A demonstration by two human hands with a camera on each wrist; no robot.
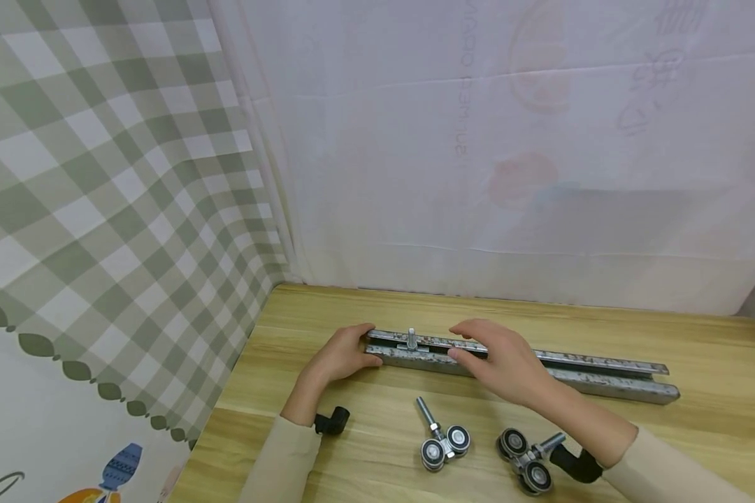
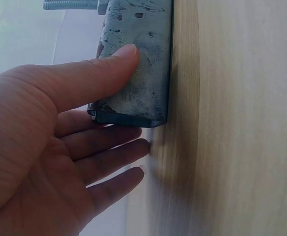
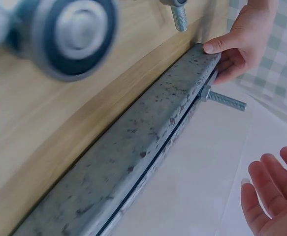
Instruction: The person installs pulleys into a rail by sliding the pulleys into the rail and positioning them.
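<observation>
A grey, speckled metal channel rail [image 1: 610, 385] lies across the wooden table with its long slot facing up. My left hand [image 1: 340, 358] grips the rail's left end, its thumb [image 2: 118, 64] on the near side wall and the other fingers around the far side and end. Close to that hand, a threaded bolt [image 1: 412, 339] with a nut [image 3: 205, 93] stands up out of the slot; what carries it inside the rail is mostly hidden. Over the middle of the rail is my right hand [image 1: 506, 360], thumb and fingers spread apart, holding nothing.
Two roller trolleys with threaded studs lie on the near side of the rail, one in the middle [image 1: 433, 454] and one further right [image 1: 513, 443], near the right wrist. A white cloth [image 1: 377, 175] hangs behind the table, a green checked cloth [image 1: 163, 175] at left.
</observation>
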